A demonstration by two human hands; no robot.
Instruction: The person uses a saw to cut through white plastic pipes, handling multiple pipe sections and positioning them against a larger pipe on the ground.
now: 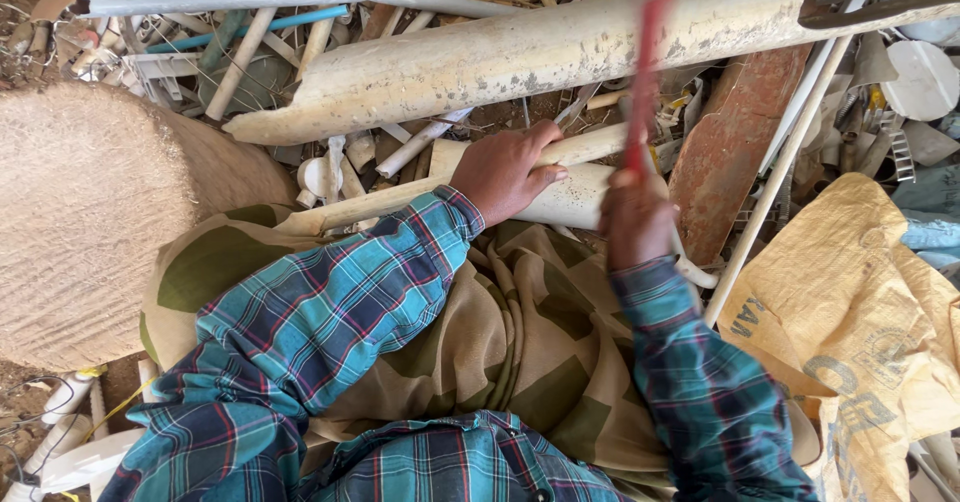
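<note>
While the left hand (507, 172) lies flat, fingers spread, pinning a cream pipe (575, 199) across the lap, the right hand (635, 220) is fisted round a red tool (645, 72) that blurs upward from it. Pipe runs left to right; the tool stands almost square to it, just right of the left hand.

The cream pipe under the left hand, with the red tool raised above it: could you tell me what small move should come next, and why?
Probably bring the red tool down onto the cream pipe, just right of the left hand. The right hand grips the tool upright and blurred above the pipe, while the left hand presses the pipe flat, fingers near the strike line, so aim clear of them.
</note>
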